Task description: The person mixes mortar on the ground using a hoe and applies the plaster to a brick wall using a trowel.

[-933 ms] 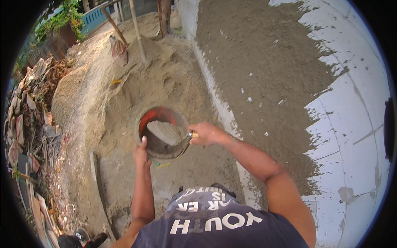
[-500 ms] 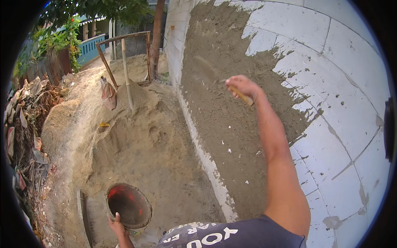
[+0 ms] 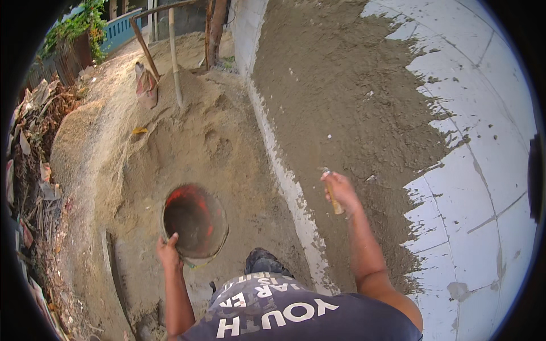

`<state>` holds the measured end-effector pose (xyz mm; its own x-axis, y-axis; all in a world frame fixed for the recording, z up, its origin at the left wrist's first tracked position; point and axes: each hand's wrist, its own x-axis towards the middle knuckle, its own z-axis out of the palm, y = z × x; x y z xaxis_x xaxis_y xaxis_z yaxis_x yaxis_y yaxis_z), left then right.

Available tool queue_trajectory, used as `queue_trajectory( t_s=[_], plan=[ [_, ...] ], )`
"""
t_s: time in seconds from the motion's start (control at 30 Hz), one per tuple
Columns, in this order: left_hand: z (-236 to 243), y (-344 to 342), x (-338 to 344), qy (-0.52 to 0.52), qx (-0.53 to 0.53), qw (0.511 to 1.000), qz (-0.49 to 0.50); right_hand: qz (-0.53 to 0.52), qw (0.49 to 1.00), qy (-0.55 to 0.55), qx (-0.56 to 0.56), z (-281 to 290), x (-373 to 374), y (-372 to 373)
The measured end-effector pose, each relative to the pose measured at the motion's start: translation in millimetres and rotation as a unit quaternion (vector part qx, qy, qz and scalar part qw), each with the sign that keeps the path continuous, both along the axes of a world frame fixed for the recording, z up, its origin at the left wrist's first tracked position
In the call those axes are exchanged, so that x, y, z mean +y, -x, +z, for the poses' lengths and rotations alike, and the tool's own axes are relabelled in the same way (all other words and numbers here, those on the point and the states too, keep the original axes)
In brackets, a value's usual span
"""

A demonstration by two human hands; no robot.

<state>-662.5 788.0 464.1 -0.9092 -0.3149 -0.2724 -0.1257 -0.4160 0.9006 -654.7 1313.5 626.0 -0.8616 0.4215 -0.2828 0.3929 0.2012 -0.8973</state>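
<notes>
My left hand (image 3: 169,250) grips the near-left rim of a mortar-smeared bucket (image 3: 218,219), its thumb over the edge. Red shows on the inner wall, and grey-brown mortar lies at the bottom. My right hand (image 3: 344,192) is closed round the wooden handle of a trowel (image 3: 335,204), close in front of the plastered part of the wall. The trowel's blade is hard to make out against the mortar. Wet, rough mortar (image 3: 341,85) coats a broad stretch of the wall, with a ragged right edge.
Bare pale blocks (image 3: 489,187) show on the right. A sand heap (image 3: 176,142) rises ahead, with a pole (image 3: 174,62) stuck in it and a wooden frame behind. A plank (image 3: 110,261) lies at left, beside dry leaves and rubbish (image 3: 34,148).
My right hand has come down and nearer along the wall with the trowel. The bucket, held by my left hand, sits higher in view, and the view has tilted downward.
</notes>
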Motion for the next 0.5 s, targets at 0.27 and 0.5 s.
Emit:
queue_trajectory(
  t_s=[0.27, 0.5],
  plan=[
    [55, 137, 35, 0.03, 0.136, 0.982, -0.125, 0.376, 0.833, -0.405, 0.029, -38, -169, 92],
    [76, 216, 61, 0.198, 0.243, 0.943, -0.114, 0.257, 0.601, -0.738, 0.167, -70, -219, 245]
  ],
)
